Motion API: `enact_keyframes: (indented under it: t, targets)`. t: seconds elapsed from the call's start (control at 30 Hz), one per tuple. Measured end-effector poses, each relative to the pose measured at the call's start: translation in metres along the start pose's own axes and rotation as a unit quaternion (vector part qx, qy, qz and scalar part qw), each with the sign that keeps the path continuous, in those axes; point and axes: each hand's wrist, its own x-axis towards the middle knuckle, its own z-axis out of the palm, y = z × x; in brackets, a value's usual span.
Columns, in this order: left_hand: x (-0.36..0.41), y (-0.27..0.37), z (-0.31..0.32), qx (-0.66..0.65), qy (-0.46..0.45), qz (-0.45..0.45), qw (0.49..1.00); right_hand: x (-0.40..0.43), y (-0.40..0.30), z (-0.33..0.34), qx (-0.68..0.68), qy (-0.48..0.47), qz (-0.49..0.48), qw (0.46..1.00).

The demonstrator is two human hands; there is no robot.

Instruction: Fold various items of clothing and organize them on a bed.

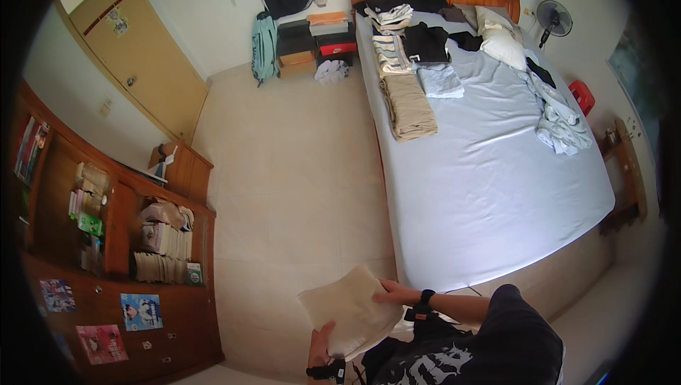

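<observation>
In front of my body I hold a folded cream-coloured cloth item, possibly a garment. My left hand grips its lower left side, the thumb lying on top. On the upper right edge, my right hand pinches the fabric with the fingers partly hidden. The bundle is above the tiled floor, off the near left corner of the bed. On the bed's left side lie folded khaki trousers, a striped folded garment and a light blue folded garment.
Crumpled pale blue fabric and pillows lie on the bed's far right. A wooden bookcase lines the left wall near a closed door. Shoe boxes and a teal bag stand at the back. An electric fan is beyond the bed.
</observation>
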Motion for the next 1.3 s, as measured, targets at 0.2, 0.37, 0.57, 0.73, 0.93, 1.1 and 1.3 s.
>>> enact_keyframes:
  t: [0.2,0.37,0.57,0.73,0.93,1.1,1.3]
  targets:
    - [0.012,0.081,-0.03,0.027,-0.021,0.057,0.998,0.051,-0.047,0.034,0.055,0.033,-0.037,0.997]
    - [0.048,0.136,-0.017,0.065,-0.088,0.031,0.993,0.084,-0.071,0.011,0.01,0.082,-0.092,0.992]
    - [0.135,0.235,0.046,0.121,-0.142,0.058,0.981,0.168,-0.114,-0.051,-0.027,0.15,-0.135,0.979]
    - [0.194,0.317,0.089,0.154,-0.161,0.068,0.972,0.209,-0.196,-0.096,-0.034,0.196,-0.14,0.97]
    - [0.299,0.405,0.14,0.143,-0.256,0.003,0.956,0.256,-0.256,-0.17,-0.098,0.315,-0.088,0.94]
    - [0.36,0.453,0.224,0.237,-0.321,-0.044,0.916,0.272,-0.258,-0.226,-0.074,0.395,-0.079,0.912]
    - [0.408,0.488,0.371,0.32,-0.444,0.054,0.835,0.241,-0.317,-0.309,0.048,0.517,-0.067,0.852]
